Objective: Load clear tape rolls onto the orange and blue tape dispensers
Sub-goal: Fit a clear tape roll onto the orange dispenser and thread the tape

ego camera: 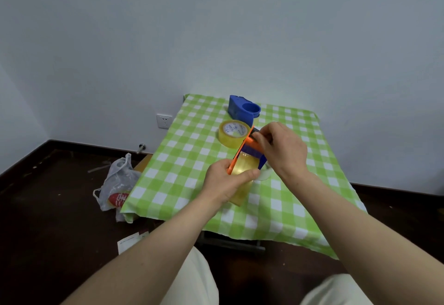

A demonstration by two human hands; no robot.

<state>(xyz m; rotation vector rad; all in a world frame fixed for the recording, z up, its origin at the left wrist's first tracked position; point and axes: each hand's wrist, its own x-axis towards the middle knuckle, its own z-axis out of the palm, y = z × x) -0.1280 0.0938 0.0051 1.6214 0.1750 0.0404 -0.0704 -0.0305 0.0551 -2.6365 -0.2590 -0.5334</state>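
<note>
Head view: the orange dispenser (249, 153) is gripped by the left hand (225, 184) and pinched at its top by the right hand (283, 150), just nearer than the spare tape roll (234, 132).

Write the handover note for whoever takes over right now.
Left hand: grips the orange dispenser's near end, with a tape strip hanging below it.
Right hand: pinches the dispenser's far end.
Spare roll lies flat on the table; blue dispenser stands behind it, hub empty.
Done: orange dispenser appears to carry tape.
Left: finish the orange dispenser, then load the blue one.
</note>
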